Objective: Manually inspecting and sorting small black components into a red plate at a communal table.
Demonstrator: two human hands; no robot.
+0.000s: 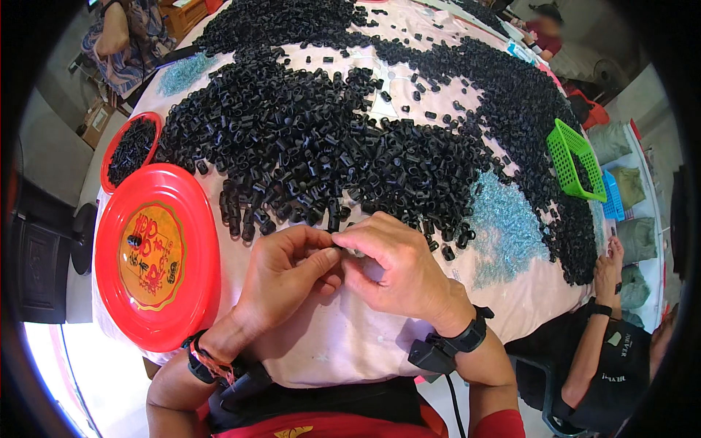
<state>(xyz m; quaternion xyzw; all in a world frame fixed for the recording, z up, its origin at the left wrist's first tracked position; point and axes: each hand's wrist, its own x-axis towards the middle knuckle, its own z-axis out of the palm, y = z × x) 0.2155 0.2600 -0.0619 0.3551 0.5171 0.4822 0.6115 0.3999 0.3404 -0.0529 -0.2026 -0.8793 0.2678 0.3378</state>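
My left hand (288, 274) and my right hand (398, 266) meet at the near side of the cloth-covered table, fingertips touching. Both are closed in a pinch. A small black plastic piece (335, 247) shows between the left thumb and forefinger, mostly covered by fingers. Something pale peeks from under the right fingers, too small to name. Just beyond both hands spreads a large heap of short black tube-like pieces (292, 139). To the right of my right hand lies a patch of tiny clear bluish pieces (507, 230).
Left of my hands stands a round red tray (209, 248) with one black piece in it. Behind it a red bowl (108, 164) holds black pieces. At right are a green basket (575, 164) and a blue basket (612, 196). Other people sit around the table, one close at right.
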